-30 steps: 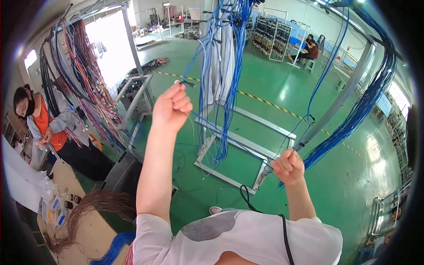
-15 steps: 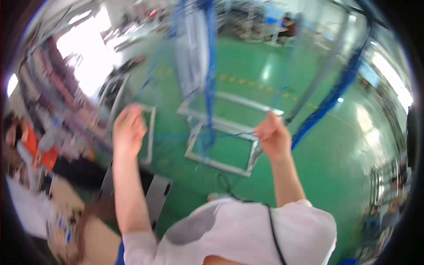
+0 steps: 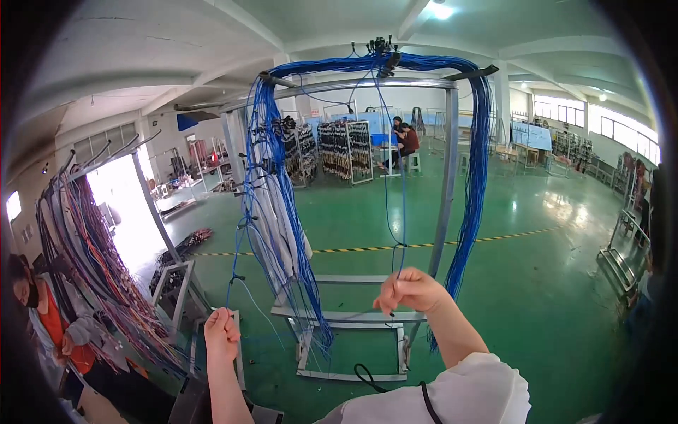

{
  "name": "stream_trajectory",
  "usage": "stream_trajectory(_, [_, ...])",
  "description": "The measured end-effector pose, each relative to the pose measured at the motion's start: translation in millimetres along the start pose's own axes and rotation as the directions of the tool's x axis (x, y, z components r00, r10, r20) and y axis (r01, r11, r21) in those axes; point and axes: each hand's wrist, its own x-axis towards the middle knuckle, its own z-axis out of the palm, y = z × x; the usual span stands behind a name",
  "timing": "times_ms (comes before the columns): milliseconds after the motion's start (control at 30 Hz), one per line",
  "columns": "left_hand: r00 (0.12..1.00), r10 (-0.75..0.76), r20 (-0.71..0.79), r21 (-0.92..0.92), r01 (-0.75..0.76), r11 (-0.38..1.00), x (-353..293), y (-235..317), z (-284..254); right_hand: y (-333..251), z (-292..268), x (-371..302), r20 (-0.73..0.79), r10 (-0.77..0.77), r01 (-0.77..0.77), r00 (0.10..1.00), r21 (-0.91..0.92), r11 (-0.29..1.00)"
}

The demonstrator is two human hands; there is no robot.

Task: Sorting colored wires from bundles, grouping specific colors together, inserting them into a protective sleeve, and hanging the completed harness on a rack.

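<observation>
In front of me, a bundle of thin blue cables [image 3: 477,177] is draped over a metal rack [image 3: 444,205], with black ends gathered at the top. My left hand [image 3: 222,335] is closed on a blue cable [image 3: 234,268] at the rack's left side, where small black pieces sit along the strands. A separate blue cable [image 3: 404,230] hangs from the top bar through the rack's opening. My right hand [image 3: 418,291] is closed around its lower part. A thin line seems to run between my hands, too faint to trace.
At the left, multicoloured cables [image 3: 106,261] hang from another rack, with a person in orange [image 3: 48,318] beside it. White strips [image 3: 272,222] hang among the left cables. Black-and-yellow tape [image 3: 360,248] crosses the green floor. Far back, people sit near loaded racks [image 3: 346,152].
The view has tilted up, bringing the rack's top and the back of the room into sight. Both hands now appear lower in the picture, still closed.
</observation>
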Motion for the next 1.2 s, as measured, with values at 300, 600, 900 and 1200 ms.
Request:
stream_trajectory(300, [0.996,-0.048,-0.072,0.015,0.049,0.999,-8,-5,14,-38,-42,39,-0.454,-0.147,0.222,0.879,0.117,0.968])
stream_trajectory(600, [0.992,-0.124,0.015,0.033,0.123,0.992,-50,-7,36,162,-64,70,-0.594,0.411,-0.673,0.692,-0.324,0.664])
stream_trajectory(900, [0.980,-0.189,-0.058,0.052,0.192,0.980,-76,-14,58,277,25,116,-0.282,0.326,-0.423,0.902,-0.722,0.547])
stream_trajectory(1200, [0.889,-0.340,-0.307,0.532,0.456,0.713,-137,-93,-7,399,-39,51,-0.357,0.593,-0.598,0.722,-0.753,0.275])
